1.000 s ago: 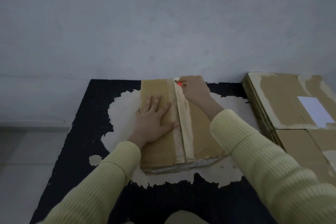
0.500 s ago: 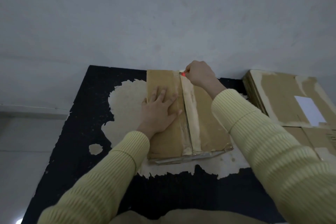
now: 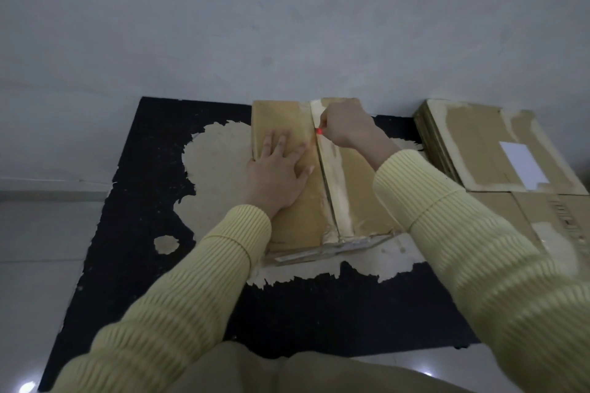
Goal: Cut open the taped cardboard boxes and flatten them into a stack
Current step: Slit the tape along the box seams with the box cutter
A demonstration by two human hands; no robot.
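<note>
A taped brown cardboard box (image 3: pixel 357 188) lies on a worn black mat, its long taped centre seam (image 3: pixel 335 188) running away from me. My left hand (image 3: pixel 279 169) rests flat on the box's left flap, fingers spread. My right hand (image 3: pixel 344 126) grips a small cutter with a red tip (image 3: pixel 318 131), set on the seam a little short of the box's far end. Most of the cutter is hidden inside the fist. To the right lies a stack of flattened boxes (image 3: pixel 479 153).
The black mat (image 3: pixel 134 233), with its pale worn patches, lies on a light tiled floor (image 3: pixel 35 249) against a grey wall (image 3: pixel 287 25). A white label (image 3: pixel 523 166) sits on top of the flattened stack. My knees show at the bottom edge.
My right hand has drawn the cutter back toward me along the seam from the box's far end. My left hand stays pressed on the left flap.
</note>
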